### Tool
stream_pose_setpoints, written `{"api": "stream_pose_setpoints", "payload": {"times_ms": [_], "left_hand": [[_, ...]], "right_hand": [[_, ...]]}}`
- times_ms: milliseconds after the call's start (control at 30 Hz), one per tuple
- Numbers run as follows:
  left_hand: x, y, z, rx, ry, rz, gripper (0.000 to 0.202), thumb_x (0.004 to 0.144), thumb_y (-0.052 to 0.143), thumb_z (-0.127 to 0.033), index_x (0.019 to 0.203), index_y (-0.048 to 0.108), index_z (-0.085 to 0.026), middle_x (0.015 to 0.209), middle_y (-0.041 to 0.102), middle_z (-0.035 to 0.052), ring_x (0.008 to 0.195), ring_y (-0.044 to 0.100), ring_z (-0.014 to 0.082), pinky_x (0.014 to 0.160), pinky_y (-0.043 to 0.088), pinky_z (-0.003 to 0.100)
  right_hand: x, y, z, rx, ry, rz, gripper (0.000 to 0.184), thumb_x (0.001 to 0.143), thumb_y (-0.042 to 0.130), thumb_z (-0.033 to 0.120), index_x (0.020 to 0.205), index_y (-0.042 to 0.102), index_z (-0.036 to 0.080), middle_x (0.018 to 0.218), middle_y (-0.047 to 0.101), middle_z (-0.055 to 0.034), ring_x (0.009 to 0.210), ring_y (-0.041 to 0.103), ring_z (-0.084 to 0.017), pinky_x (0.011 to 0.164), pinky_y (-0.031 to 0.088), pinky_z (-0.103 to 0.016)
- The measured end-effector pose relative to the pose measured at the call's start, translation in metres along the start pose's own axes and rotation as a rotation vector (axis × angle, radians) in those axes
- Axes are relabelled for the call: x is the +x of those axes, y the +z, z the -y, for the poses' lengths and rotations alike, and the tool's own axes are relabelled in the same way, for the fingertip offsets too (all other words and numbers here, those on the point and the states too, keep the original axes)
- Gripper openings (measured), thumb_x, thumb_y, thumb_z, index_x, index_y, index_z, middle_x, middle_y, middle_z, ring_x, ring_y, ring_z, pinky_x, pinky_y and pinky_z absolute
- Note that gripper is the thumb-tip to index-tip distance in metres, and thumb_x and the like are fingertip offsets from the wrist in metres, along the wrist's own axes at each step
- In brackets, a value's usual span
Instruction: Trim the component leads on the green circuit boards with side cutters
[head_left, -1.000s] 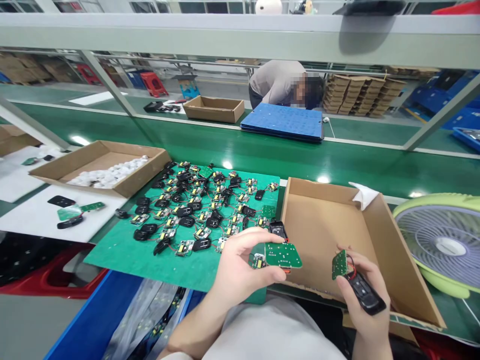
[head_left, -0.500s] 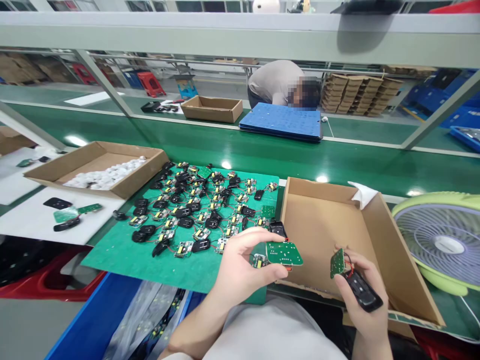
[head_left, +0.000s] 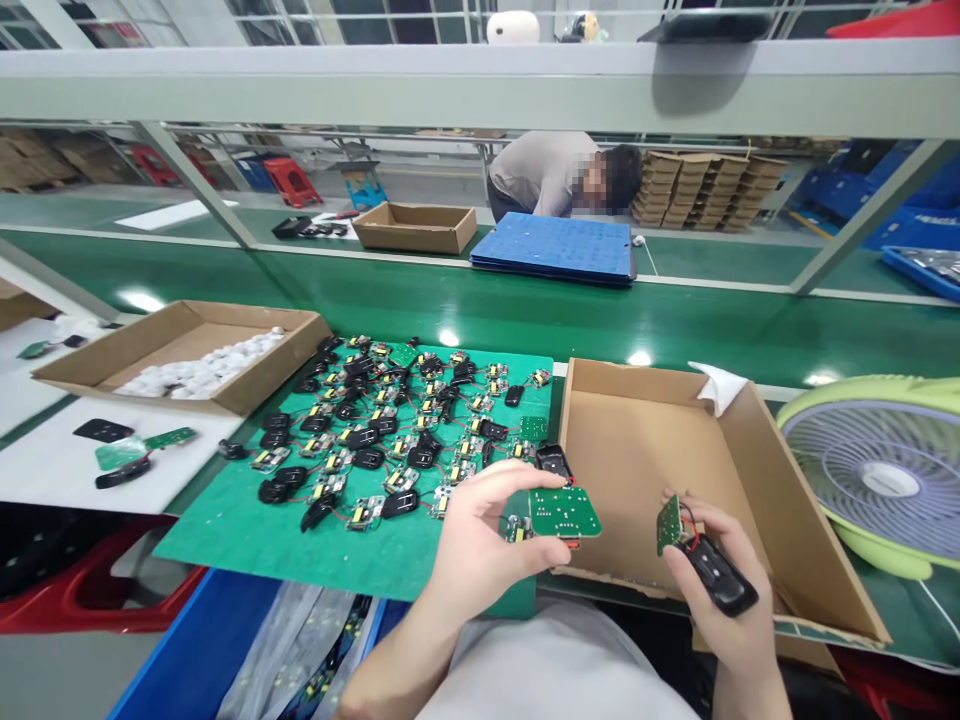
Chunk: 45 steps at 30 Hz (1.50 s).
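- The left hand [head_left: 487,535] is clamped on a green board [head_left: 564,512], with the thumb under it and the fingers on its far edge.
- This board is held almost flat, just over the near left corner of the open box [head_left: 637,440], at the near edge of the worktop.
- The right hand [head_left: 720,590] is closed around a black case [head_left: 718,577], which lies tilted in the palm over the near wall of the box.
- A small board [head_left: 667,524] stands on its edge at the thumb of this hand. Red wires join it to the case.
- The two hands are near each other but do not touch.
- A green mat [head_left: 247,520] lies left of the box, touching its left wall. Many small units [head_left: 390,430], each a black case and a little board joined by wires, are spread over its far half.
- One open black shell [head_left: 553,460] lies at the right edge of the mat, just behind the left hand.
- A shallow carton [head_left: 187,330] with white parts [head_left: 202,370] stands at the left side of the worktop.
- A green fan [head_left: 885,480] lies at the right edge, beside the box.
- Across the belt, a person [head_left: 551,170] bends over behind a blue tray [head_left: 559,248].
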<state>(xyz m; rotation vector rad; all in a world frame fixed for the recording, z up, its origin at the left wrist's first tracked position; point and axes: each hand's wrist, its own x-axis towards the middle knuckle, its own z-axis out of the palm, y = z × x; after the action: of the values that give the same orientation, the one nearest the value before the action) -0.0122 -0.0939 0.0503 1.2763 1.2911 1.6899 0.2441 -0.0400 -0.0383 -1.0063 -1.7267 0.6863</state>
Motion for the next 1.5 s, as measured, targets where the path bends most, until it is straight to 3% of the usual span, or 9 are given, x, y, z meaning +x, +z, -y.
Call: {"api": "stream_pose_setpoints", "payload": {"times_ms": [200,600,1033,1200,1300,1400,1500], "left_hand": [[-0.001,-0.001,0.002,-0.039,0.011,0.021,0.053,0.058,0.089,-0.063,0.092,0.084,-0.022,0.083,0.076,0.0081,0.075,0.068,0.0207,0.068,0.055,0.029],[-0.004,-0.005,0.004,-0.060,0.020,-0.018,0.050,0.061,0.091,-0.056,0.099,0.083,-0.025,0.090,0.076,0.0071,0.080,0.069,0.0198,0.073,0.057,0.028],[-0.010,-0.009,0.007,-0.018,-0.015,-0.006,0.055,0.063,0.088,-0.062,0.101,0.083,-0.023,0.095,0.075,0.0104,0.085,0.067,0.0229,0.081,0.057,0.033],[-0.011,-0.009,0.008,-0.033,-0.010,-0.010,0.056,0.062,0.090,-0.059,0.103,0.083,-0.022,0.097,0.074,0.0109,0.086,0.067,0.0232,0.083,0.057,0.034],[-0.013,-0.010,0.010,-0.041,-0.002,0.004,0.053,0.064,0.090,-0.055,0.106,0.082,-0.023,0.099,0.074,0.0107,0.089,0.067,0.0231,0.085,0.056,0.034],[-0.014,-0.011,0.013,-0.024,0.004,0.027,0.054,0.066,0.089,-0.053,0.109,0.081,-0.022,0.102,0.073,0.0114,0.091,0.067,0.0239,0.086,0.057,0.034],[-0.013,-0.010,0.016,0.000,0.014,0.033,0.057,0.064,0.090,-0.053,0.110,0.081,-0.021,0.102,0.072,0.0121,0.091,0.067,0.0243,0.083,0.058,0.034]], "right_hand": [[-0.002,0.001,-0.002,-0.004,0.049,0.012,0.031,0.086,0.075,0.027,0.115,0.065,0.025,0.120,0.071,-0.0101,0.121,0.067,-0.033,0.105,0.051,-0.046],[0.002,-0.002,0.003,-0.071,-0.020,0.003,0.026,0.086,0.075,0.030,0.110,0.067,0.024,0.109,0.073,-0.0072,0.109,0.071,-0.029,0.096,0.054,-0.039],[-0.002,-0.002,-0.003,-0.013,0.042,-0.069,0.034,0.080,0.079,0.031,0.110,0.067,0.022,0.109,0.074,-0.0093,0.103,0.072,-0.029,0.090,0.057,-0.041],[0.003,-0.003,0.003,0.207,0.136,-0.104,0.044,0.075,0.083,0.026,0.114,0.063,0.023,0.108,0.074,-0.0105,0.098,0.074,-0.029,0.085,0.059,-0.041],[0.011,-0.006,0.011,0.464,0.254,-0.129,0.037,0.083,0.076,0.032,0.117,0.063,0.026,0.102,0.076,-0.0094,0.091,0.076,-0.029,0.080,0.061,-0.043],[0.022,-0.007,0.021,0.686,0.327,-0.080,0.029,0.089,0.061,0.044,0.112,0.068,0.027,0.092,0.077,-0.0103,0.082,0.077,-0.031,0.075,0.062,-0.050],[0.029,0.000,0.030,0.786,0.390,0.008,0.031,0.087,0.061,0.047,0.108,0.072,0.027,0.097,0.078,-0.0136,0.079,0.076,-0.033,0.071,0.063,-0.055]]}}
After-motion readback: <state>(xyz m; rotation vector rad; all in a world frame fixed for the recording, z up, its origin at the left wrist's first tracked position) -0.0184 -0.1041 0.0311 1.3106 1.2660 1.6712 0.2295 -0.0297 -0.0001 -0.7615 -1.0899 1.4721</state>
